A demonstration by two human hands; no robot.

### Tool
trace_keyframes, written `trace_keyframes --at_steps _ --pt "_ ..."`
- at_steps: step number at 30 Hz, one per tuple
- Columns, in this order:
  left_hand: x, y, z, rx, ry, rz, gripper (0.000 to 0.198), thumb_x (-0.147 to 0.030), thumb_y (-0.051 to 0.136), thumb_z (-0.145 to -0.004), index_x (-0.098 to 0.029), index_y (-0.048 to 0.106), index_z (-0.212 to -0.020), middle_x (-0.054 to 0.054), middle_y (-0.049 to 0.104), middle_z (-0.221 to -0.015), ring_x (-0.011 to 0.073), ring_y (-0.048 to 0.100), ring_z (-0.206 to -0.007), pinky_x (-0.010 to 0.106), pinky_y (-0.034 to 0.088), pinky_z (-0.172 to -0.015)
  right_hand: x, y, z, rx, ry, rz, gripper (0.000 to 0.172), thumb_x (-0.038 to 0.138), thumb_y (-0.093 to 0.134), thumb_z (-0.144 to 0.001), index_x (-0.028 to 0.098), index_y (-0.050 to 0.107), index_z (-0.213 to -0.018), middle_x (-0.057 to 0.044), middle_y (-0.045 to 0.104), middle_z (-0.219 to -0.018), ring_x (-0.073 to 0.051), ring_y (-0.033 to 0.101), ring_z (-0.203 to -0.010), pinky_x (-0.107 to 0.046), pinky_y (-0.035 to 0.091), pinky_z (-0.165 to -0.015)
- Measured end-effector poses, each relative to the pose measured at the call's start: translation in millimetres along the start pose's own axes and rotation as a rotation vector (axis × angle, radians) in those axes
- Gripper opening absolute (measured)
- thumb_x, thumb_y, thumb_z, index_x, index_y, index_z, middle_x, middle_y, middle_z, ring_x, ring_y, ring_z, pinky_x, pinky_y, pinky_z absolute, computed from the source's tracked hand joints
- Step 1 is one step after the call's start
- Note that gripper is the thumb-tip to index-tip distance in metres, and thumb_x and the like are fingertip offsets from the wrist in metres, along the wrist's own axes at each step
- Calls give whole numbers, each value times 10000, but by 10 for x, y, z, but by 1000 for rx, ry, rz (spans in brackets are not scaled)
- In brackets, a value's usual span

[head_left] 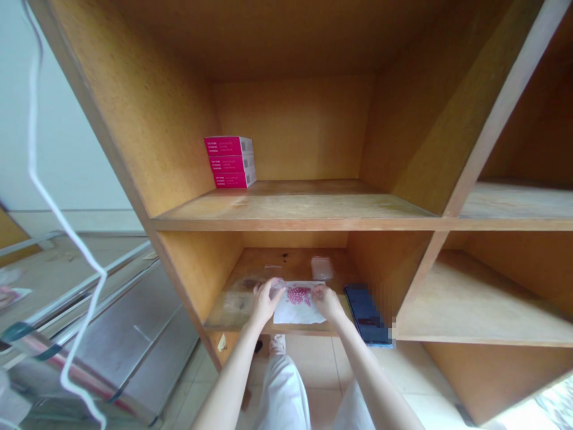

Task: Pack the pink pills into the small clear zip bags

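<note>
A white sheet (298, 313) lies on the lower shelf, with many small pink-red pieces (298, 294) heaped on it. My left hand (268, 297) is at the sheet's left edge, fingers curled round a small clear item that looks like a plastic bag. At the right side of the pieces is my right hand (327, 300), its fingers pinched together; what they hold, if anything, is too small to make out. Behind the sheet lies a clear plastic packet (322, 268).
Three stacked pink boxes (231, 162) stand on the upper shelf (308, 206). A dark blue flat object (364, 313) lies right of the sheet. A white cable (67, 221) hangs at the left, before a metal frame (134, 334).
</note>
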State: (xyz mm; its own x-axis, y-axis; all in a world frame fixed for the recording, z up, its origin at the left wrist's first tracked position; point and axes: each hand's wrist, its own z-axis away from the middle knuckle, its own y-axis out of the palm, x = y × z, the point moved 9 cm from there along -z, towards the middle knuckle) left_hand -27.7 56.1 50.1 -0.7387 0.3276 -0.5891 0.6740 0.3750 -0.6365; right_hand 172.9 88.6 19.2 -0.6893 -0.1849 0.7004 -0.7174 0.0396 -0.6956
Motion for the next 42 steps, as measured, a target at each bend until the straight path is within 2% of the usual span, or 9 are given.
trace_keyframes --at_steps 3,7,12,27,32,35,37,40,42 --pt "167 116 32 -5 -47 162 342 -376 413 -824 -195 436 -1114 86 567 -1125 176 514 -1060 384 354 -940 25 52 78 80 19 118 158 161 482 -718 151 636 -685 -60 657 -672 -145 589 -630 -197 331 -522" --pt "304 258 62 63 -106 244 365 -359 389 -834 -199 348 -1160 96 505 -1194 170 464 -1127 384 332 -973 58 105 144 148 24 189 131 220 524 -716 157 630 -670 -60 657 -663 -143 586 -612 -197 306 -502" --pt "343 362 96 172 -147 229 413 -372 380 -833 -189 276 -1188 124 432 -1259 170 404 -1185 374 289 -1011 54 131 148 169 38 224 124 152 508 -711 149 630 -687 -70 667 -703 -152 609 -675 -196 320 -536" --pt "389 375 102 131 -118 265 424 -380 384 -833 -204 241 -1191 125 444 -1242 178 401 -1190 393 291 -1007 63 145 146 176 82 311 189 103 456 -704 150 638 -723 -109 675 -746 -186 631 -723 -212 364 -562" --pt "391 374 105 134 -129 251 416 -375 375 -838 -217 232 -1195 109 447 -1241 168 413 -1181 383 298 -1004 73 50 120 155 145 308 165 130 480 -673 155 642 -686 -120 674 -741 -208 630 -714 -225 368 -545" --pt "382 364 107 138 -135 252 421 -383 379 -836 -215 238 -1195 112 447 -1241 172 422 -1172 385 302 -999 195 -48 77 78 128 234 133 157 505 -660 151 636 -646 -105 669 -702 -199 619 -677 -222 365 -540" --pt "369 359 108 140 -128 261 426 -385 380 -834 -215 238 -1197 114 446 -1242 173 425 -1168 387 304 -997 364 -46 46 60 53 94 121 167 514 -654 145 630 -626 -82 660 -660 -179 606 -648 -210 364 -534" --pt "361 365 112 147 -118 267 436 -392 381 -833 -209 241 -1203 121 441 -1246 175 437 -1154 382 313 -988 693 96 15 144 -115 -194 150 187 493 -674 137 613 -600 -45 635 -590 -140 579 -578 -189 368 -512" --pt "366 376 114 153 -113 255 443 -403 380 -831 -202 247 -1203 125 437 -1247 179 441 -1147 379 322 -979 814 185 -20 163 -139 -290 158 179 474 -677 129 608 -612 -28 613 -547 -121 551 -517 -182 362 -480"
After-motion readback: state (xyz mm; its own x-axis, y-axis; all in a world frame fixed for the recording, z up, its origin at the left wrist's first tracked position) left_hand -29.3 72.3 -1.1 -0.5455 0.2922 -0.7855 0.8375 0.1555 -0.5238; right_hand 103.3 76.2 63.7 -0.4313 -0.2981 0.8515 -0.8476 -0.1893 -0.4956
